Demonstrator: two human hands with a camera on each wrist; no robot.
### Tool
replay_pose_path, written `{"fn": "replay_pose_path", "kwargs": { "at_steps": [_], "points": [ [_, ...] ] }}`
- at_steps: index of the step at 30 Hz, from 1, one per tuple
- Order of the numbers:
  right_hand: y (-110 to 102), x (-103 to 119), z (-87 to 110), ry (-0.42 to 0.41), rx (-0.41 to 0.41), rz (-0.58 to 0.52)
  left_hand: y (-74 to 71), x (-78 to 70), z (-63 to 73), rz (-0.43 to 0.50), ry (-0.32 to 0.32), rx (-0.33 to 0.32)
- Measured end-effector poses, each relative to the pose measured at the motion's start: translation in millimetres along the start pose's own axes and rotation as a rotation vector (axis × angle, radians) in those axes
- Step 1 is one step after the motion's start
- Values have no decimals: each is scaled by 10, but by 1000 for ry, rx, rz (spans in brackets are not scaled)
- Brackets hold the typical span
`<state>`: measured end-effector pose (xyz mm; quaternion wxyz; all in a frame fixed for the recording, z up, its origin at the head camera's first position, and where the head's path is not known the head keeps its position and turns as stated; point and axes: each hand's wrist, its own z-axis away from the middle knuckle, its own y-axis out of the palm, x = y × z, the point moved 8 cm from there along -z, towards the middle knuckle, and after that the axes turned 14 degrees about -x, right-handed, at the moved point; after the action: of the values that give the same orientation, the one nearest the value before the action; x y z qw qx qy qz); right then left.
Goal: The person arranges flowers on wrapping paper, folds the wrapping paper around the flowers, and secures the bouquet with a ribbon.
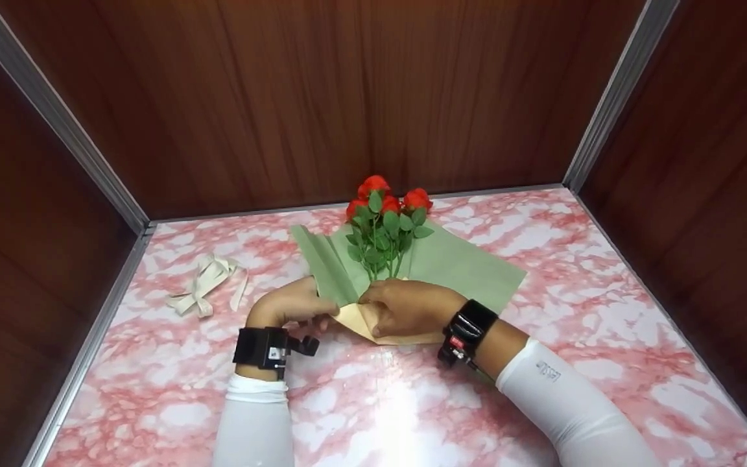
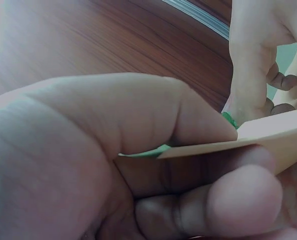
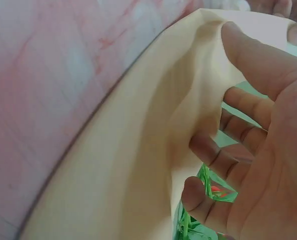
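Note:
A bunch of red roses [image 1: 417, 200] with green leaves lies on a sheet of wrapping paper [image 1: 467, 263], sage green on its upper face and cream on its underside. The near edge of the sheet is folded up, so its cream side shows over the lower stems, which are hidden. My left hand [image 1: 296, 302] pinches the left end of this fold; in the left wrist view the paper edge runs between thumb [image 2: 188, 112] and fingers. My right hand [image 1: 415, 306] holds the fold by the stems, with thumb and curled fingertips [image 3: 203, 145] against the cream paper.
A loosely bundled cream ribbon [image 1: 208, 282] lies left of the paper on the pink-and-white marbled table [image 1: 172, 402]. Dark wood-grain panels [image 1: 296, 104] with metal edge strips enclose the table at the back and both sides. The blooms sit close to the back panel.

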<state>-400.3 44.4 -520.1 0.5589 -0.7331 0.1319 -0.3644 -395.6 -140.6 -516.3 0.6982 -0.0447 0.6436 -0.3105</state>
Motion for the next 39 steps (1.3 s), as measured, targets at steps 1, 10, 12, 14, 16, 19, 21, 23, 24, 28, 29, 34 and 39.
{"fn": "replay_pose_path", "kwargs": {
  "at_steps": [1,10,12,14,16,19,21,23,24,28,29,34,39],
  "points": [
    [4,-2,-5,6,-3,-4,-7,8,2,-2,-4,1],
    [-29,-58,58,38,-122,-65,14,-35,-34,17,12,-4],
    [-46,-69,91,56,-163,-74,29,-49,-49,20,14,-8],
    [-67,-76,129,73,-213,-65,51,-62,-60,21,17,-4],
    [-108,-70,162,86,-283,-46,66,-73,-65,24,20,0],
    [-174,-51,214,107,-376,-16,67,-70,-55,33,12,5],
    [-169,-16,241,97,-377,-28,55,-59,-43,38,5,3],
    [-114,37,255,58,-324,-45,43,-46,-33,42,-1,2],
    [-74,72,261,26,-287,-53,40,-40,-29,43,-2,3],
    [51,156,278,-44,-173,-56,38,-33,-37,55,4,0],
    [62,161,282,-50,-169,-49,46,-39,-48,60,11,-4],
    [65,147,313,-64,-186,-46,177,-110,-153,121,32,-44],
    [51,106,344,-73,-220,-140,369,-201,-264,160,40,-76]
  ]
}}
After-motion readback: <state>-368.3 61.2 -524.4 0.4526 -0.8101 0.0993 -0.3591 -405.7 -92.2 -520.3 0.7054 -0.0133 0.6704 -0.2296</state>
